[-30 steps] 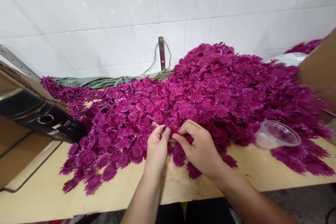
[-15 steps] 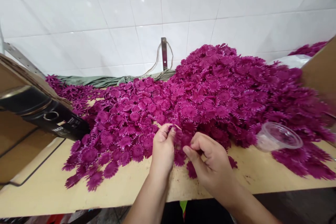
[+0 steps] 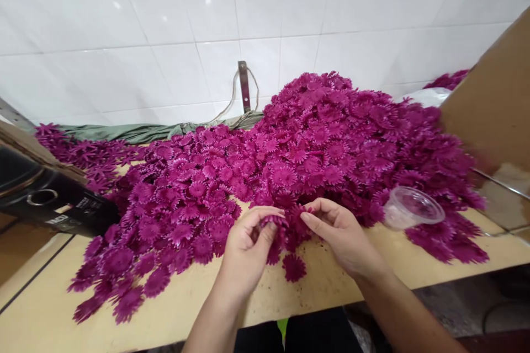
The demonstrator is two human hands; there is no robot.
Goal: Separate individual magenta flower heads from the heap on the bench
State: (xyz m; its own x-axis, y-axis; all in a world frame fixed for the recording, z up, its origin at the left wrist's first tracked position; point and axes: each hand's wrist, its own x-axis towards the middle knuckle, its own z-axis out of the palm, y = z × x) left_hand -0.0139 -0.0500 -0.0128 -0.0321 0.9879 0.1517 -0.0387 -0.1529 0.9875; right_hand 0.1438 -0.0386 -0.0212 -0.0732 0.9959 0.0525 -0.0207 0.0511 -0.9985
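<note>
Surface: pale tan tabletop (image 3: 174, 311); flower heap (image 3: 314, 143) (magenta) spreads across it.
Wall: white tiles (image 3: 265, 5) behind heap; metal bracket (image 3: 244, 88) with cord.
Cloth: green, bunched (image 3: 136, 132), behind heap's left part.
Boxes: right carton (image 3: 492, 105) beside heap; left carton (image 3: 45, 146) at its other end.
Tub: clear plastic (image 3: 414, 209), heap's right front.
Left hand (image 3: 248, 240): pinching a flower (image 3: 274, 222) at heap's front edge.
Right hand (image 3: 342, 231): pinching a magenta bit (image 3: 309, 210), same edge; can't tell if same flower.
Change vs half second ago: my view swings right, more right carton; my right fingertips sit higher, nearer heap; loose flower (image 3: 293, 268) in front of heap now uncovered.
Writing: black bottle (image 3: 78, 215), left of heap; small print looks like "BOTTLE", bigger letters unclear.
</note>
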